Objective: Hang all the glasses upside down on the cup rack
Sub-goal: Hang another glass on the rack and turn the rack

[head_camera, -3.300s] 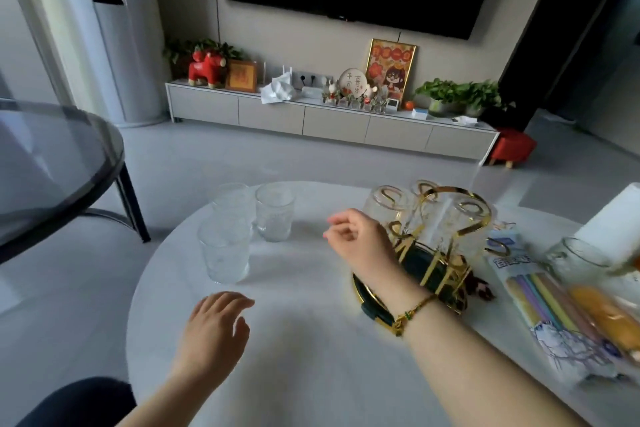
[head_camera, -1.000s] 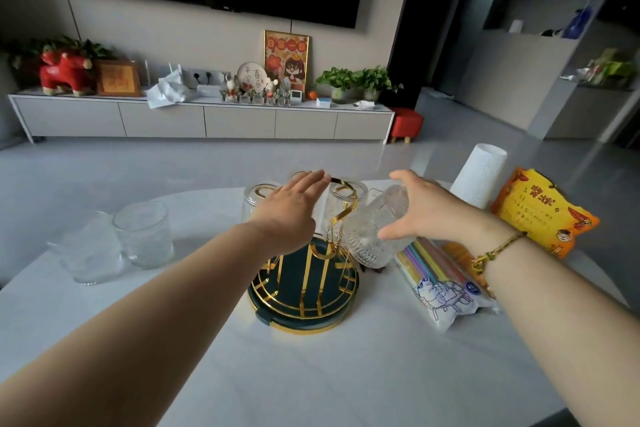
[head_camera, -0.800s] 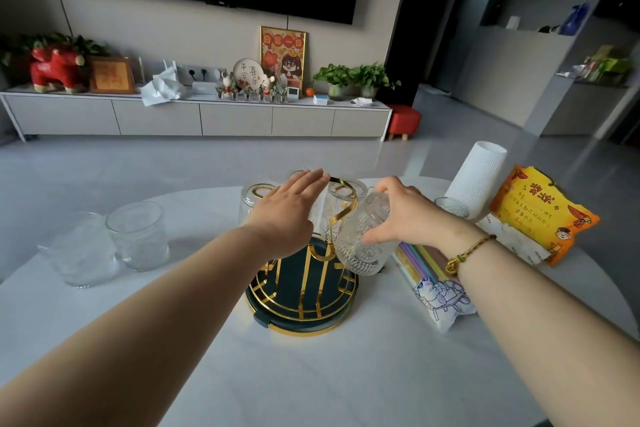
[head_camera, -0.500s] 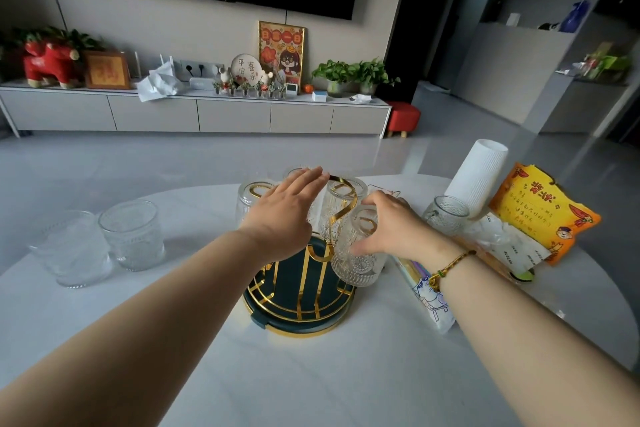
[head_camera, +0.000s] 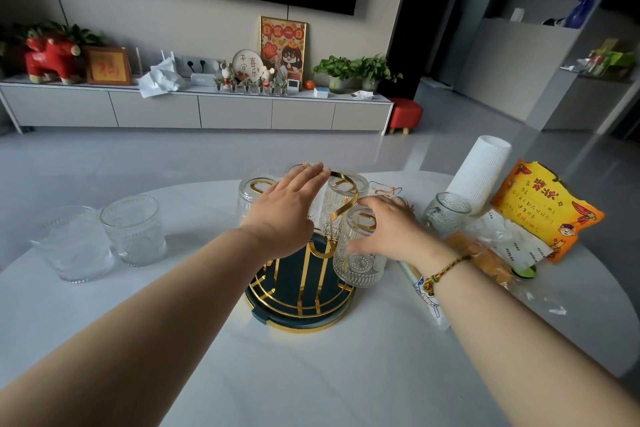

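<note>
The right hand [head_camera: 388,230] is clasped around an upturned clear embossed glass [head_camera: 358,253], fingers over its upper part and thumb across the near side. The glass stands mouth-down over a gold prong at the right side of the round dark-green cup rack with gold wire arms [head_camera: 299,288]. Its rim sits low, at the edge of the rack's base; whether it touches the base cannot be told. One second ago this glass was held tilted in the air to the right of the rack, and half a second ago it was higher on the prong. It is now upright and lower.

The left hand [head_camera: 284,215] is spread flat, fingers apart and gripping nothing, above the rack's centre, much as it was a second ago. Whether the palm touches the rack top cannot be told.

Three other inverted clear glasses show on the rack: one at the left [head_camera: 251,199], one behind the left hand's fingertips [head_camera: 298,168], one at the back right [head_camera: 341,204].

Glasses not on the rack: two clear embossed tumblers [head_camera: 133,229] [head_camera: 72,243] upright at the left of the white round table [head_camera: 311,374], and one clear glass [head_camera: 446,215] upright at the right, near a white ribbed cylinder [head_camera: 479,172] and an orange snack bag [head_camera: 543,210].
</note>
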